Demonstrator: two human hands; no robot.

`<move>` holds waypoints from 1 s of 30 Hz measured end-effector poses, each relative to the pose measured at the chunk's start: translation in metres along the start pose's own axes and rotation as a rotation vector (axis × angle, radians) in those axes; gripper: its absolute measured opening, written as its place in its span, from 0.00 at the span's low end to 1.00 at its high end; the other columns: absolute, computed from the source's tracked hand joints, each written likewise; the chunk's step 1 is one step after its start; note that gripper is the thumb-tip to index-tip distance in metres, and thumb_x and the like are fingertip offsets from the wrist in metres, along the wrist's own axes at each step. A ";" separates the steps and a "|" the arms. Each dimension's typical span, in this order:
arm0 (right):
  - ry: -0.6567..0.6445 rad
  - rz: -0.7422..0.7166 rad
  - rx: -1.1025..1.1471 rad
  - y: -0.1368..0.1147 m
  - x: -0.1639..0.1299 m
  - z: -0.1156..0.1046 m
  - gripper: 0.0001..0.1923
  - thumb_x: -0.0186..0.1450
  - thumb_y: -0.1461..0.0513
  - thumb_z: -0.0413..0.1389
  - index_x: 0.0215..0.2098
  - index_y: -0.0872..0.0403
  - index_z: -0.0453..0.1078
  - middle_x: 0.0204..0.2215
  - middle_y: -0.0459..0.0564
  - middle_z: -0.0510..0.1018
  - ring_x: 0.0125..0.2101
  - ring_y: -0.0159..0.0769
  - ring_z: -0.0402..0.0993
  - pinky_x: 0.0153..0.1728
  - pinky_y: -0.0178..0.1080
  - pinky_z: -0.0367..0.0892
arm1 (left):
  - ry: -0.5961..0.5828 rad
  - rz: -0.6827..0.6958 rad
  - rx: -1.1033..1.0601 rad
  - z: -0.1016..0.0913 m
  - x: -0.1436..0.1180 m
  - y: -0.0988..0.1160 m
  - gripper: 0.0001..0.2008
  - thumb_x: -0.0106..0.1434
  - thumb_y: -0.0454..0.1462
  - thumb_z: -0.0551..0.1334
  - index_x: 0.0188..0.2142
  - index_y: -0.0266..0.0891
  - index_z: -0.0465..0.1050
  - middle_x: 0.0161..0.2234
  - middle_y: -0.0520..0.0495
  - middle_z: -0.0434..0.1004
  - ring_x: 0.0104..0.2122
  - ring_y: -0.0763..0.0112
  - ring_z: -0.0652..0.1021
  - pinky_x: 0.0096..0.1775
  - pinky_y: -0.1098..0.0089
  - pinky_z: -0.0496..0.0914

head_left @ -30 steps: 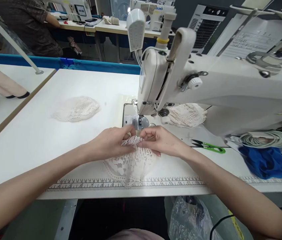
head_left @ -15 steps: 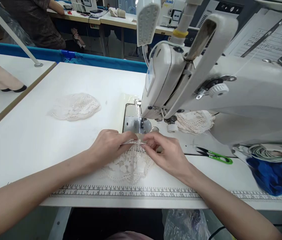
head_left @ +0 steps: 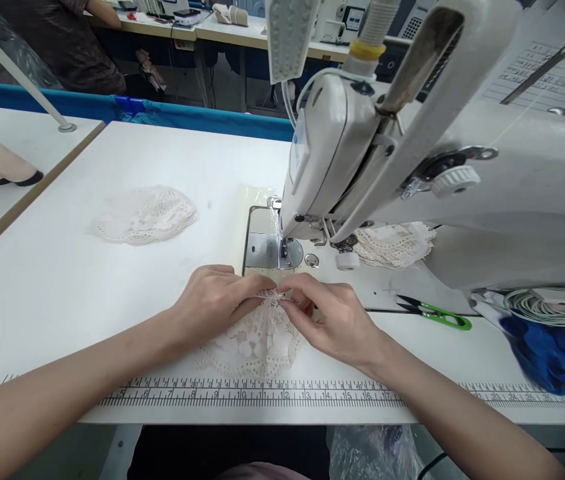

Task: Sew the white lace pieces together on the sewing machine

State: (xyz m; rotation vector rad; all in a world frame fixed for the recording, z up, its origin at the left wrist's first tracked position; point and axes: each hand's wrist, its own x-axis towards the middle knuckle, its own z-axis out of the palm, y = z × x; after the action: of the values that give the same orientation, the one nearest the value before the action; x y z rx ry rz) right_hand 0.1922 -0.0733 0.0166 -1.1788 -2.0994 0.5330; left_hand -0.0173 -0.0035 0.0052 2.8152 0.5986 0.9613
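Note:
A piece of cream lace [head_left: 257, 337] hangs gathered from my fingers, its scalloped lower edge spread on the white table just above the printed ruler. My left hand [head_left: 219, 293] pinches its top edge from the left. From the right, my right hand [head_left: 325, 310] grips the same edge between thumb and fingertips, close to the left thumb. Both hands are in front of the sewing machine's needle plate [head_left: 267, 250], and the lace is apart from the presser foot [head_left: 285, 248]. The fold between the fingertips is partly hidden.
A lace piece [head_left: 147, 215] lies to the left and a lace pile [head_left: 395, 243] behind the needle area. Green-handled snips [head_left: 435, 312], blue cloth [head_left: 557, 353] and a coiled tape [head_left: 555, 305] lie right. The sewing machine [head_left: 342, 147] stands close ahead. A person [head_left: 62, 47] is beyond the table.
Both hands, with the lace, have shifted slightly toward me, away from the needle plate. The gathered top edge is drawn a little tighter between the fingers. The view has also moved slightly.

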 end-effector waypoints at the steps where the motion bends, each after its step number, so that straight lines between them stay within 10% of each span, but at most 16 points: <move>1: 0.005 -0.015 -0.010 0.000 0.000 0.000 0.09 0.69 0.68 0.49 0.47 0.54 0.65 0.26 0.42 0.74 0.22 0.28 0.68 0.21 0.30 0.63 | 0.005 -0.002 0.006 -0.001 0.000 0.000 0.03 0.69 0.34 0.57 0.39 0.39 0.69 0.20 0.59 0.73 0.16 0.79 0.69 0.23 0.76 0.65; 19: 0.281 -0.756 -0.587 0.001 0.005 -0.005 0.04 0.59 0.73 0.63 0.29 0.62 0.76 0.21 0.46 0.76 0.22 0.29 0.71 0.20 0.32 0.68 | 0.110 0.112 -0.011 0.001 0.001 0.012 0.14 0.63 0.24 0.57 0.47 0.35 0.70 0.15 0.63 0.62 0.14 0.81 0.61 0.20 0.74 0.57; 26: 0.230 -0.750 -0.522 -0.004 0.003 -0.010 0.04 0.60 0.74 0.62 0.30 0.63 0.75 0.20 0.46 0.75 0.21 0.30 0.71 0.19 0.33 0.64 | 0.050 0.037 -0.058 -0.006 0.000 0.015 0.05 0.66 0.29 0.58 0.38 0.34 0.73 0.18 0.59 0.70 0.15 0.80 0.67 0.21 0.73 0.61; 30: 0.097 -0.283 -0.009 -0.013 0.004 -0.017 0.04 0.68 0.68 0.58 0.34 0.58 0.73 0.21 0.41 0.74 0.19 0.25 0.68 0.20 0.30 0.62 | -0.239 -0.203 -0.442 -0.022 0.009 0.022 0.06 0.67 0.34 0.60 0.36 0.42 0.76 0.21 0.60 0.76 0.17 0.81 0.71 0.21 0.78 0.62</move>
State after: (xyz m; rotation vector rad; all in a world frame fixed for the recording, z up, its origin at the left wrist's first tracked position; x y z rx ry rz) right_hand 0.1953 -0.0764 0.0382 -0.8729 -2.1390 0.3288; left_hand -0.0162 -0.0209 0.0328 2.3750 0.5480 0.6165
